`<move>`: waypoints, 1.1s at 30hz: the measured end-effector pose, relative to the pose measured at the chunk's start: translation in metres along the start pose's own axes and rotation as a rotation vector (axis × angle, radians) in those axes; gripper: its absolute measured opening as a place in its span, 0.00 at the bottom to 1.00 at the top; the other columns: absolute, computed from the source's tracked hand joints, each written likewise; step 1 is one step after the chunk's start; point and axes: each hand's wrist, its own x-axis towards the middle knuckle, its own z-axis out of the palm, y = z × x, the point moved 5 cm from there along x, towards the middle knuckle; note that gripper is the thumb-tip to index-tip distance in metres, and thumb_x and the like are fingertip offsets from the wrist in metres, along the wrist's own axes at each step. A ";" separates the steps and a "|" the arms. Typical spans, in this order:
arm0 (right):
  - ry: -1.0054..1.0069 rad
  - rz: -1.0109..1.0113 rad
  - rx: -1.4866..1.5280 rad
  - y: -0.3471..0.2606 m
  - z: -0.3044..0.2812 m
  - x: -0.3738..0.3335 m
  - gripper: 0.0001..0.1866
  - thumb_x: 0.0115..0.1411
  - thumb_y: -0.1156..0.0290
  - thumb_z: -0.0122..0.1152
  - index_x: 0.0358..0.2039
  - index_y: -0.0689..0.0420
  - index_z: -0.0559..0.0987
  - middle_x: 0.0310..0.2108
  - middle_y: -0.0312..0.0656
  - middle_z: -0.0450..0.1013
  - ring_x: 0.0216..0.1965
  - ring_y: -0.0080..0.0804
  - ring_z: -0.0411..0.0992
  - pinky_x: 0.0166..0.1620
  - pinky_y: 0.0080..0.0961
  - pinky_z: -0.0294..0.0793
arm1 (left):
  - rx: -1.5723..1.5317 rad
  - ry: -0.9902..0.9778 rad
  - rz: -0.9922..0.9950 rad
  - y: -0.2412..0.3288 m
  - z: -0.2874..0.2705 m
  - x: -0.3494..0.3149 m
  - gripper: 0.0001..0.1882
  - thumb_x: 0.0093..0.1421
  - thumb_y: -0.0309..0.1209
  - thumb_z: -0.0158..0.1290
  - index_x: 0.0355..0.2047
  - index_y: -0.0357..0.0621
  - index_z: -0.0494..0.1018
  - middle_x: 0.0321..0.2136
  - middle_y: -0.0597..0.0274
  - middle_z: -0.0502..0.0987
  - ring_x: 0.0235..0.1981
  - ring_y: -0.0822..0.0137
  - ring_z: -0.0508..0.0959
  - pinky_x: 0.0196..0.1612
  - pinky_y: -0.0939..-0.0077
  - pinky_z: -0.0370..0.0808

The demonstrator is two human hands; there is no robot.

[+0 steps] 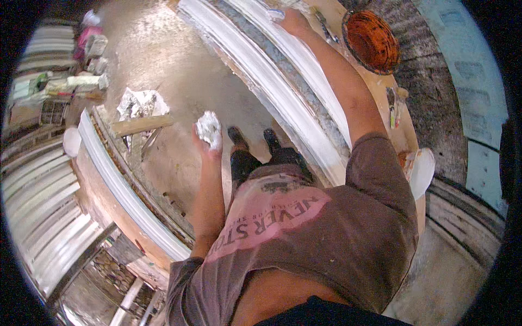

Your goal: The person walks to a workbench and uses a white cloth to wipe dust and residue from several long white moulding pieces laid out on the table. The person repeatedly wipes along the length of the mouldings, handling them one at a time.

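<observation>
My left hand [214, 148] is raised over the floor, its fingers curled round a lump of wet white plaster [207, 128]. Far off at the top, my right hand [293, 23] reaches out along a long white plaster moulding [312, 70]. A small white-and-blue thing [276, 14] is in its fingers, low against the moulding; its kind is too small to make out. Alongside runs a second white moulding strip [261, 92], with a rough grey strip [274, 62] between the two.
Right of the mouldings, an orange-stained basin [372, 43], hand tools [325, 24], a brush [402, 92] and a white container [422, 173] stand on the board. At left lie another white moulding [128, 187], a wooden piece [142, 125] and stacked pale strips [49, 217].
</observation>
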 end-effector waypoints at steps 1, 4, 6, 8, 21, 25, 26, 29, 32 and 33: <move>0.009 -0.040 0.004 -0.007 -0.001 0.002 0.23 0.50 0.55 0.58 0.39 0.61 0.75 0.39 0.53 0.72 0.40 0.50 0.72 0.44 0.44 0.71 | 0.017 0.026 0.041 0.004 -0.012 -0.012 0.19 0.58 0.37 0.41 0.45 0.37 0.68 0.46 0.51 0.71 0.48 0.54 0.70 0.53 0.58 0.66; 0.018 -0.134 -0.017 -0.025 0.005 0.001 0.22 0.50 0.57 0.59 0.39 0.61 0.74 0.38 0.53 0.73 0.39 0.50 0.72 0.44 0.43 0.71 | 0.018 0.092 0.095 0.011 -0.042 -0.041 0.20 0.59 0.40 0.42 0.43 0.37 0.70 0.44 0.52 0.73 0.45 0.55 0.73 0.51 0.59 0.69; -0.002 -0.185 -0.068 -0.041 0.013 -0.005 0.18 0.51 0.61 0.58 0.39 0.60 0.73 0.33 0.53 0.73 0.40 0.48 0.72 0.43 0.41 0.70 | 0.033 0.051 0.131 0.011 -0.051 -0.058 0.20 0.59 0.40 0.43 0.43 0.37 0.70 0.44 0.52 0.73 0.45 0.55 0.73 0.51 0.59 0.68; 0.061 -0.325 -0.129 -0.044 0.018 -0.004 0.13 0.52 0.65 0.55 0.33 0.61 0.75 0.34 0.52 0.73 0.38 0.50 0.73 0.40 0.42 0.73 | 0.034 0.082 0.158 0.004 -0.053 -0.071 0.19 0.59 0.40 0.43 0.43 0.37 0.70 0.43 0.52 0.73 0.45 0.54 0.72 0.52 0.59 0.68; -0.180 -0.478 -0.265 0.025 0.025 -0.194 0.07 0.47 0.75 0.55 0.29 0.62 0.72 0.27 0.53 0.73 0.33 0.51 0.73 0.34 0.43 0.72 | 0.006 0.039 0.141 -0.064 -0.091 -0.166 0.19 0.60 0.38 0.40 0.43 0.37 0.69 0.44 0.50 0.72 0.46 0.53 0.71 0.52 0.59 0.68; -0.227 -0.478 -0.287 0.078 0.004 -0.331 0.07 0.47 0.74 0.55 0.28 0.61 0.71 0.27 0.54 0.73 0.32 0.51 0.73 0.34 0.43 0.72 | 0.000 -0.091 0.044 -0.106 -0.107 -0.208 0.19 0.60 0.39 0.40 0.44 0.37 0.69 0.44 0.51 0.72 0.46 0.54 0.72 0.52 0.59 0.68; -0.229 -0.477 -0.273 0.093 0.007 -0.364 0.08 0.47 0.74 0.56 0.29 0.60 0.70 0.27 0.54 0.72 0.31 0.52 0.73 0.34 0.43 0.70 | 0.055 -0.069 0.065 -0.116 -0.117 -0.221 0.20 0.60 0.40 0.40 0.45 0.38 0.68 0.44 0.52 0.72 0.46 0.54 0.72 0.51 0.58 0.68; -0.206 -0.468 -0.338 0.128 0.019 -0.453 0.06 0.50 0.73 0.52 0.29 0.61 0.69 0.28 0.54 0.72 0.32 0.52 0.72 0.35 0.43 0.70 | 0.077 -0.209 -0.009 -0.144 -0.159 -0.254 0.21 0.60 0.41 0.41 0.46 0.37 0.67 0.44 0.53 0.72 0.46 0.54 0.72 0.51 0.58 0.69; -0.214 -0.442 -0.152 0.151 0.016 -0.538 0.06 0.53 0.74 0.47 0.30 0.62 0.69 0.28 0.55 0.72 0.33 0.52 0.72 0.36 0.44 0.71 | 0.013 -0.132 -0.064 -0.176 -0.200 -0.292 0.23 0.59 0.42 0.41 0.47 0.37 0.66 0.45 0.51 0.71 0.47 0.53 0.71 0.51 0.58 0.69; -0.263 -0.411 -0.232 0.166 0.015 -0.570 0.06 0.54 0.74 0.46 0.30 0.62 0.69 0.28 0.55 0.72 0.33 0.52 0.72 0.36 0.43 0.71 | 0.044 -0.093 -0.041 -0.190 -0.214 -0.306 0.23 0.59 0.42 0.41 0.47 0.37 0.66 0.45 0.51 0.71 0.47 0.53 0.71 0.51 0.58 0.69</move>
